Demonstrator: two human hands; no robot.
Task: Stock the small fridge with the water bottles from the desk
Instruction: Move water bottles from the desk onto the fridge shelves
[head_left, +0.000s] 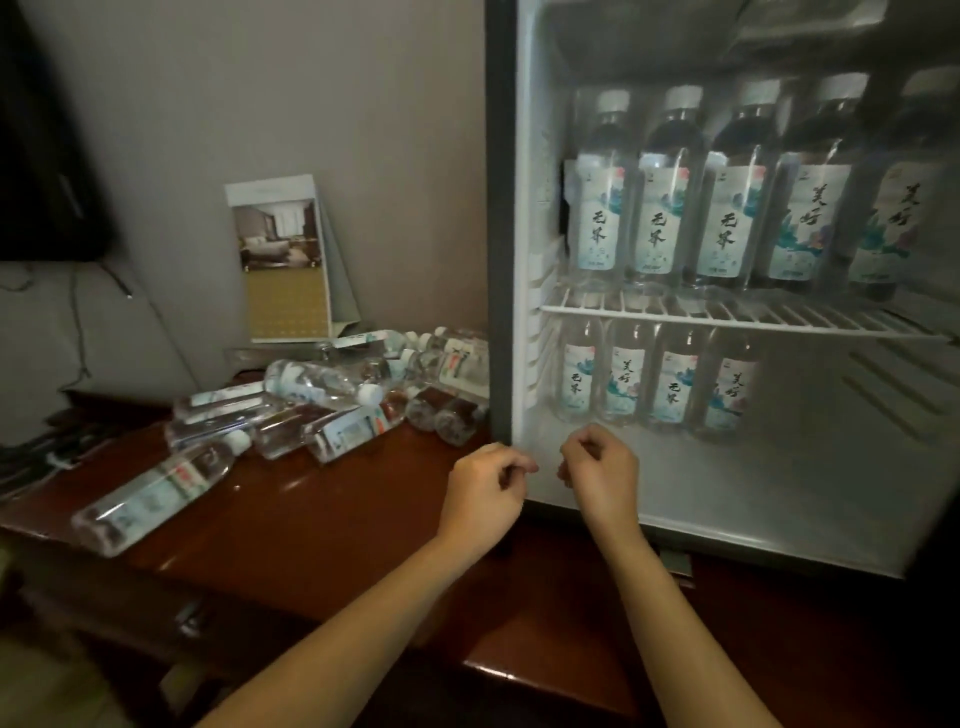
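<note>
The small fridge (501, 260) stands open on the dark wooden desk (322, 519). Several water bottles (662, 192) stand upright on its white wire shelf (727, 314), and several more (670, 382) stand on the floor below it. A pile of water bottles (332, 395) lies on the desk left of the fridge, one bottle (156, 491) nearest the desk's front-left edge. My left hand (488, 493) and my right hand (602, 475) hover close together at the fridge's lower left corner, fingers loosely curled, holding nothing.
A standing brochure card (283, 254) leans against the wall behind the bottle pile. A dark screen (47, 156) and cables (78, 322) fill the far left. The fridge floor (779, 483) to the right of the lower bottles is bare.
</note>
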